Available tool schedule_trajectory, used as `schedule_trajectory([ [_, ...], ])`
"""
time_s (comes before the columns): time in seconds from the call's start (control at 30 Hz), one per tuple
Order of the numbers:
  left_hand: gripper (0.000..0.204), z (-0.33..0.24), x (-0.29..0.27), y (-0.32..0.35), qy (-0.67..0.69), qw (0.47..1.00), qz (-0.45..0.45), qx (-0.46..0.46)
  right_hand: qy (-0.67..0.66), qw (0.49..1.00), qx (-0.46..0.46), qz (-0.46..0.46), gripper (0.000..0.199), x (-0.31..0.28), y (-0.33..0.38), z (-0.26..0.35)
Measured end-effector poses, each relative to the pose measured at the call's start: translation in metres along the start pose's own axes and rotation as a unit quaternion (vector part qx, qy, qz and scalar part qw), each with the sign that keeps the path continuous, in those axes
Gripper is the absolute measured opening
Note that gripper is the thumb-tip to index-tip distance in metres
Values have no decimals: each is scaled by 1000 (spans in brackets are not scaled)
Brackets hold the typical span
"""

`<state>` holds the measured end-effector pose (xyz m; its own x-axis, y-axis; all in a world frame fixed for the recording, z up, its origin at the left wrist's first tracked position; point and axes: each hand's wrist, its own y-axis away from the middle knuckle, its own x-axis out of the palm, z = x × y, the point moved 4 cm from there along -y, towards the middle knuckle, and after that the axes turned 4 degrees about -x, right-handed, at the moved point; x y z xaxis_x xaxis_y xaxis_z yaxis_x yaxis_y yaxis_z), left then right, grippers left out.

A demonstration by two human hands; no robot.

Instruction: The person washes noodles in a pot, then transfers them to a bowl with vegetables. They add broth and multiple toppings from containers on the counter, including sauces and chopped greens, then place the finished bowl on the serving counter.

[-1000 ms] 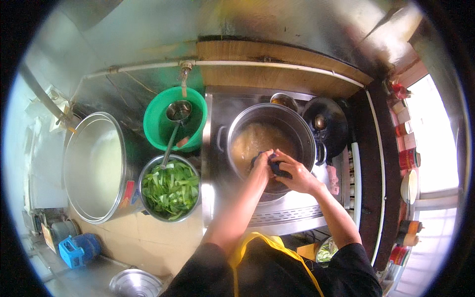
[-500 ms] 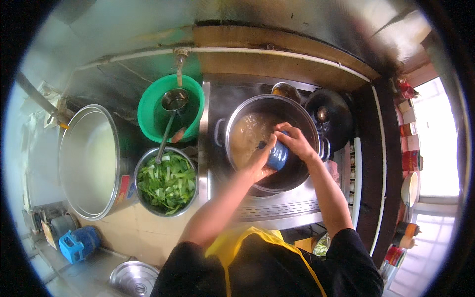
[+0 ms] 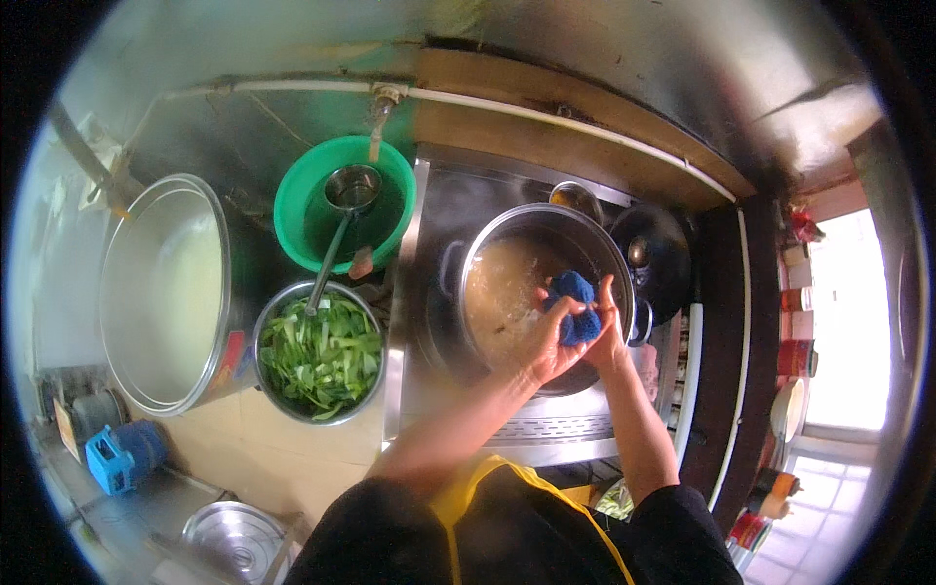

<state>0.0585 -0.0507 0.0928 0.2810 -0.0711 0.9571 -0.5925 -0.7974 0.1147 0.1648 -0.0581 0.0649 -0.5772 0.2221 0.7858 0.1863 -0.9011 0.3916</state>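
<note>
a blue bundle, perhaps cloth, is held in the grip of left hand and right hand above a metal pot of cloudy liquid; leftward i see a bowl of chopped greens and a green basin.

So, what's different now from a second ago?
The blue bundle has shifted slightly right over the pot. The left hand and right hand have turned, uncovering more of it; neither visibly let go. The ladle still lies from the green basin to the bowl of greens.
</note>
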Motion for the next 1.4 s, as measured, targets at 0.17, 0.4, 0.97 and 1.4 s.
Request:
schedule_trajectory([
  [0.17,58,24,21,8,452,867,57,-201,-145,960,-190,148,81,-24,11,-12],
  [0.4,33,18,9,14,457,867,36,-194,-82,988,-26,127,88,27,-3,-18],
  [0.97,24,23,-56,1,-73,942,-181,-272,280,956,81,-44,52,-5,-57,8],
  [1.4,17,57,-93,-12,-371,875,-259,-171,367,923,82,-78,13,1,-50,-5],
])
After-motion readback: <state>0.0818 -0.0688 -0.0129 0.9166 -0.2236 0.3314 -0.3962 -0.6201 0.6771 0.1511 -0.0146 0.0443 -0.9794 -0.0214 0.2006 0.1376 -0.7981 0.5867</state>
